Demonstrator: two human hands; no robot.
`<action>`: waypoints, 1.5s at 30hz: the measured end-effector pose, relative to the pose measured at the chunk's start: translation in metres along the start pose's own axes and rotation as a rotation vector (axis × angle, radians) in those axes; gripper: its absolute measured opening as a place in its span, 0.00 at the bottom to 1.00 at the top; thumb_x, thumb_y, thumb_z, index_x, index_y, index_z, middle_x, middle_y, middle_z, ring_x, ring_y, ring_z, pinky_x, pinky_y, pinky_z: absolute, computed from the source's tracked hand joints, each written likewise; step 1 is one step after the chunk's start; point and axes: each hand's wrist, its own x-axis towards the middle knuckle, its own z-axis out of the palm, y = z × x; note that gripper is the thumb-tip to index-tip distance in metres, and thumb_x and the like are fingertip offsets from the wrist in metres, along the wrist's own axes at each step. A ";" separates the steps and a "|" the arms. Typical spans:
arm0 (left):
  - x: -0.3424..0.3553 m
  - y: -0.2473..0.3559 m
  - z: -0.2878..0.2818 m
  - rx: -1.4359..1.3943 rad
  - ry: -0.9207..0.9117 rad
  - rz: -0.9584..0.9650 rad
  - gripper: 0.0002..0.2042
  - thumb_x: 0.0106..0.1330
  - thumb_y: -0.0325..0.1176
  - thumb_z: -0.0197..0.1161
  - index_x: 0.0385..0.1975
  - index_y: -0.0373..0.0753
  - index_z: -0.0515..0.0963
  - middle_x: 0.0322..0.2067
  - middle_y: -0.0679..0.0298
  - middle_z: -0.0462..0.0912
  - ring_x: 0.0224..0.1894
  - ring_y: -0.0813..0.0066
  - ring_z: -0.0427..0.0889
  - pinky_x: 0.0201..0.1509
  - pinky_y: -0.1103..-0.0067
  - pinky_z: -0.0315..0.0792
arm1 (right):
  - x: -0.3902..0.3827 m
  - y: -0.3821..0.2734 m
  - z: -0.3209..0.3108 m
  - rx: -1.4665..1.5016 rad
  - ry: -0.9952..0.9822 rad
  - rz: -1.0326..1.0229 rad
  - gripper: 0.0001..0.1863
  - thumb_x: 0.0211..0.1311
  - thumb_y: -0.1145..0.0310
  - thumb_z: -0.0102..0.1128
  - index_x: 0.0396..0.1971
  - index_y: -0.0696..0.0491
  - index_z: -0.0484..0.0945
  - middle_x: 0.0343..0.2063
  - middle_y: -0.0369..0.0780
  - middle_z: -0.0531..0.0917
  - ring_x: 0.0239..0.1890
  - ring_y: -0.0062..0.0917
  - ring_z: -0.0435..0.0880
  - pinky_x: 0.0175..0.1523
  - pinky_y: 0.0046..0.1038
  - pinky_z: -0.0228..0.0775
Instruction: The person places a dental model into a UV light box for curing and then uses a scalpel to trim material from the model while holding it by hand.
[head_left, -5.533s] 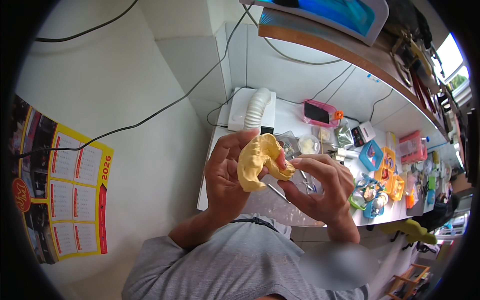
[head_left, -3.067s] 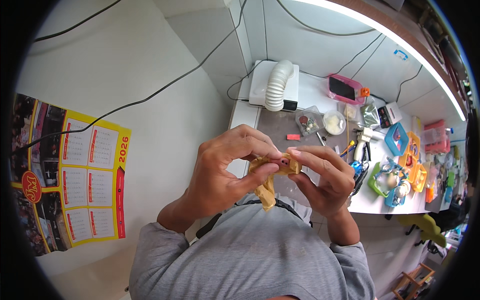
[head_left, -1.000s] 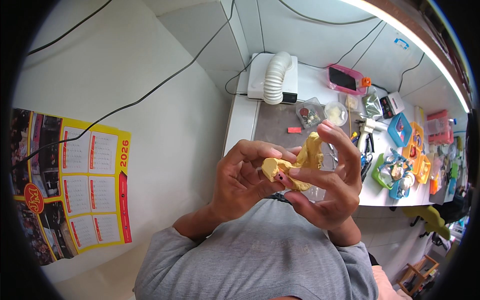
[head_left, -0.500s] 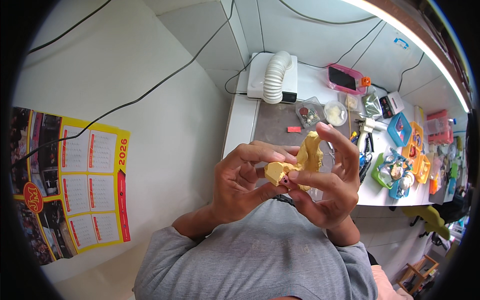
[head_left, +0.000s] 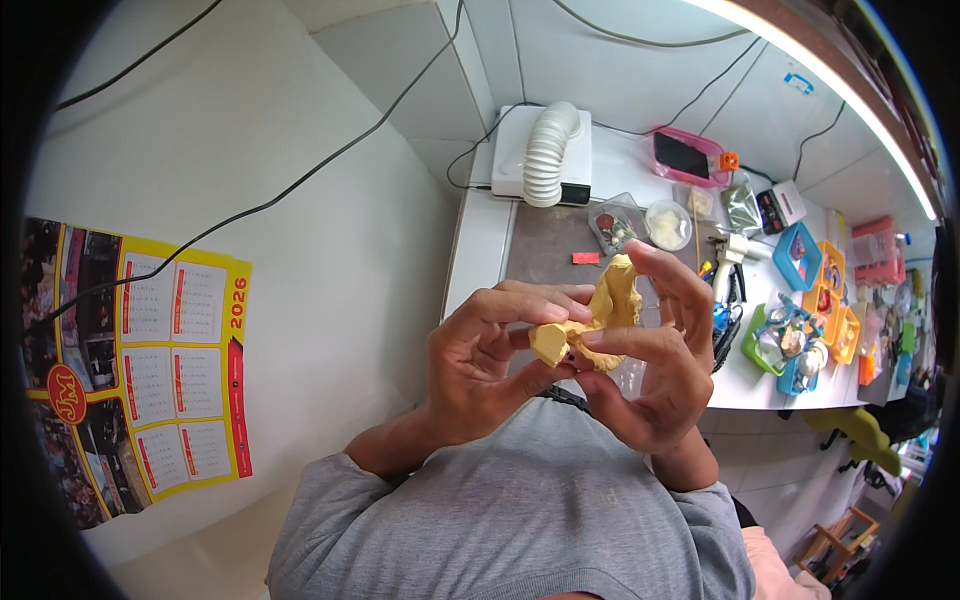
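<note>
Between both hands, in front of my chest, is a yellow plaster dental model [head_left: 619, 296], curved like a jaw arch. My left hand [head_left: 490, 350] pinches its left end, with fingertips on top and the thumb below, beside a flat-cut block face. My right hand [head_left: 665, 350] grips it from the right. That hand's index fingertip reaches up by the model's far end, another finger lies across the middle and the thumb presses from underneath. A small pinkish part with dark dots shows partly between the fingertips; the rest of it is hidden.
Beyond my hands a white desk carries a white box with a ribbed hose [head_left: 545, 155], a small red block [head_left: 586, 258], a clear container [head_left: 617, 222] and a round tub [head_left: 668, 225]. Colored baskets [head_left: 797, 256] stand at right. A calendar [head_left: 160, 370] hangs on the left wall.
My right thumb and the finger across the model have shifted slightly, covering more of the pinkish part. The dental model stays in both hands, almost in place.
</note>
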 end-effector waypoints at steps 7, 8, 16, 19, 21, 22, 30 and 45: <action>0.003 -0.002 0.002 0.000 -0.017 0.029 0.18 0.65 0.16 0.65 0.53 0.35 0.71 0.54 0.49 0.78 0.67 0.51 0.73 0.67 0.66 0.77 | -0.002 0.006 -0.001 -0.048 -0.018 -0.104 0.20 0.41 0.74 0.78 0.40 0.44 0.89 0.63 0.50 0.70 0.68 0.47 0.71 0.71 0.49 0.64; 0.003 -0.002 0.002 -0.005 -0.018 0.034 0.18 0.65 0.15 0.65 0.53 0.35 0.71 0.54 0.49 0.78 0.67 0.51 0.73 0.69 0.66 0.76 | -0.002 0.005 -0.001 -0.067 -0.016 -0.114 0.20 0.41 0.74 0.78 0.39 0.44 0.89 0.63 0.50 0.70 0.68 0.47 0.70 0.71 0.50 0.63; 0.009 0.003 0.004 0.038 -0.073 0.123 0.19 0.64 0.12 0.63 0.52 0.36 0.69 0.56 0.46 0.74 0.68 0.47 0.72 0.73 0.63 0.71 | -0.006 0.003 0.000 -0.175 0.038 -0.135 0.12 0.46 0.70 0.77 0.35 0.47 0.88 0.67 0.54 0.63 0.71 0.51 0.65 0.72 0.52 0.60; 0.010 0.001 0.002 0.062 -0.096 0.150 0.19 0.64 0.12 0.63 0.52 0.36 0.69 0.56 0.46 0.73 0.67 0.47 0.72 0.73 0.63 0.71 | -0.005 0.002 0.000 -0.173 0.033 -0.162 0.16 0.41 0.72 0.77 0.35 0.46 0.89 0.65 0.53 0.68 0.69 0.48 0.68 0.72 0.52 0.59; 0.009 0.001 0.002 0.056 -0.092 0.142 0.19 0.64 0.13 0.64 0.52 0.36 0.69 0.55 0.46 0.73 0.67 0.47 0.72 0.72 0.63 0.72 | -0.003 0.001 -0.001 -0.176 0.015 -0.173 0.15 0.42 0.72 0.76 0.34 0.46 0.89 0.65 0.53 0.69 0.69 0.48 0.69 0.72 0.52 0.59; 0.009 0.000 0.002 0.075 -0.085 0.146 0.19 0.64 0.13 0.64 0.52 0.36 0.69 0.55 0.47 0.73 0.67 0.47 0.73 0.71 0.63 0.72 | -0.003 0.002 -0.001 -0.176 0.019 -0.170 0.15 0.42 0.72 0.76 0.35 0.46 0.89 0.65 0.53 0.69 0.69 0.47 0.69 0.72 0.53 0.59; 0.008 -0.004 0.000 0.182 -0.066 0.125 0.22 0.64 0.19 0.69 0.54 0.37 0.67 0.52 0.51 0.75 0.65 0.51 0.76 0.65 0.68 0.79 | -0.005 0.006 -0.002 -0.027 0.041 -0.048 0.17 0.45 0.72 0.79 0.38 0.45 0.87 0.64 0.55 0.70 0.68 0.46 0.70 0.72 0.51 0.59; 0.005 -0.004 -0.002 0.266 -0.018 0.097 0.21 0.62 0.21 0.71 0.52 0.37 0.71 0.49 0.53 0.79 0.60 0.58 0.80 0.61 0.70 0.82 | -0.004 0.009 -0.002 -0.024 -0.020 -0.026 0.16 0.43 0.73 0.77 0.36 0.46 0.85 0.65 0.52 0.71 0.68 0.45 0.71 0.71 0.48 0.62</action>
